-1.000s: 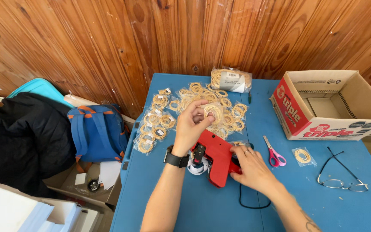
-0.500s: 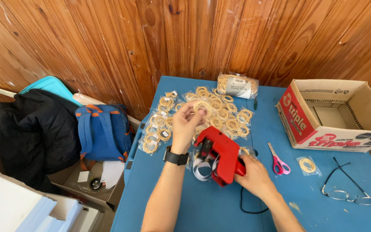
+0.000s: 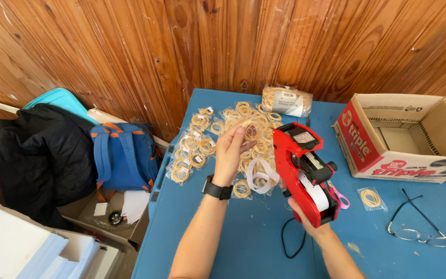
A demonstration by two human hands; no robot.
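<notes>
My left hand (image 3: pixel 232 153) holds up a small clear bag of rubber bands (image 3: pixel 250 130) above a pile of similar small bags (image 3: pixel 202 146) on the blue table (image 3: pixel 233 243). A black watch sits on that wrist. My right hand (image 3: pixel 305 217) grips a red price-label gun (image 3: pixel 301 169), lifted off the table and tilted, its head close to the held bag. A white label strip (image 3: pixel 258 178) curls from the gun.
A larger bag of rubber bands (image 3: pixel 286 99) lies at the table's back. An open cardboard box (image 3: pixel 403 135) stands at right, with glasses (image 3: pixel 419 227), one small bag (image 3: pixel 371 198) and pink-handled scissors (image 3: pixel 339 196) near it. A blue backpack (image 3: pixel 124 155) and black jacket (image 3: pixel 32 155) sit left.
My right hand has lifted the red label gun off the table and raised it toward the bag in my left hand. The view has shifted slightly.
</notes>
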